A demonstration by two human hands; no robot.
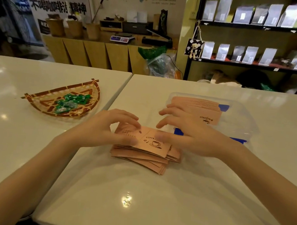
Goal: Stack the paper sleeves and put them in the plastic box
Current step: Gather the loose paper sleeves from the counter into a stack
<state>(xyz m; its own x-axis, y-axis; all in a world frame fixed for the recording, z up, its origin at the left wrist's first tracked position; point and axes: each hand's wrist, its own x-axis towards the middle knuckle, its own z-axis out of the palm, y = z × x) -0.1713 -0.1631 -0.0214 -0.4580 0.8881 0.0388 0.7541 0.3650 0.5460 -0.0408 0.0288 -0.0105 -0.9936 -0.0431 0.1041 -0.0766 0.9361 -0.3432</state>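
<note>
A loose pile of pink paper sleeves (144, 154) printed with a coffee cup lies on the white table in front of me. My left hand (106, 128) rests on the pile's left end, fingers curled over the top sleeve. My right hand (187, 134) hovers over the pile's right end with fingers spread. Behind it stands a clear plastic box (241, 121) with blue clips, holding a fanned row of more pink sleeves (197, 103).
A woven half-round basket (41, 103) with green wrapped candies sits on the neighbouring table to the left. A gap (120, 93) runs between the two tables. Shelves with bags and a wooden counter stand far behind.
</note>
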